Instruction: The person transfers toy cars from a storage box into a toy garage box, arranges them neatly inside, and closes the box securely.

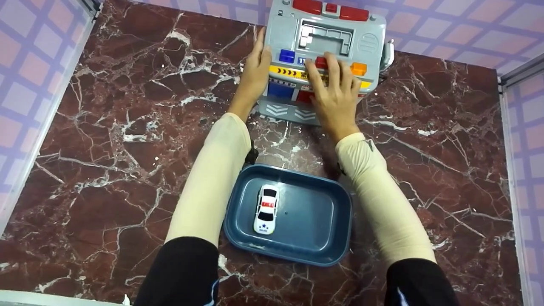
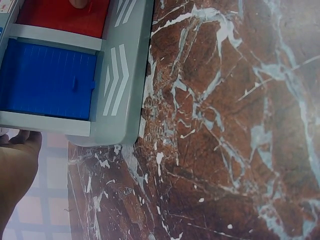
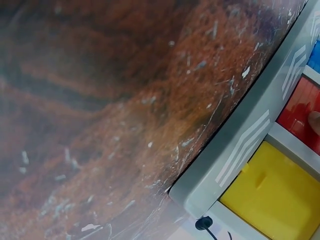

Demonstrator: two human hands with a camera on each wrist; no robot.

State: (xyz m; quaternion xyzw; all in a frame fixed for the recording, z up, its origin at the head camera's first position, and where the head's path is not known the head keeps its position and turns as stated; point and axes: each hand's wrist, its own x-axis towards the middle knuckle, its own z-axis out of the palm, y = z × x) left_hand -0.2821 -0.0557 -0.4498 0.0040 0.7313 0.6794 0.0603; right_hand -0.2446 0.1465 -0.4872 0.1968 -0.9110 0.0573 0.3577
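Observation:
A grey toy garage (image 1: pixel 276 38) stands at the back, with a blue button (image 1: pixel 287 55), a red button (image 1: pixel 321 62) and an orange button (image 1: pixel 358 69) along its top. Flat along its left side lies my left hand (image 1: pixel 253 72), fingers extended. My right hand (image 1: pixel 335 95) reaches over the front edge, fingertips at the red button. Its thumb touches the red door (image 3: pixel 299 112) below, as the right wrist view shows. The blue door (image 2: pixel 50 80) and the yellow door (image 3: pixel 277 195) are down.
Nearer to me, a dark blue tray (image 1: pixel 293 256) sits between my forearms, holding a white toy police car (image 1: pixel 266 216). Patterned panels (image 1: pixel 450 25) border the marbled brown surface (image 1: pixel 127 140). A white handset-like part (image 1: pixel 388 54) hangs on the garage's right side.

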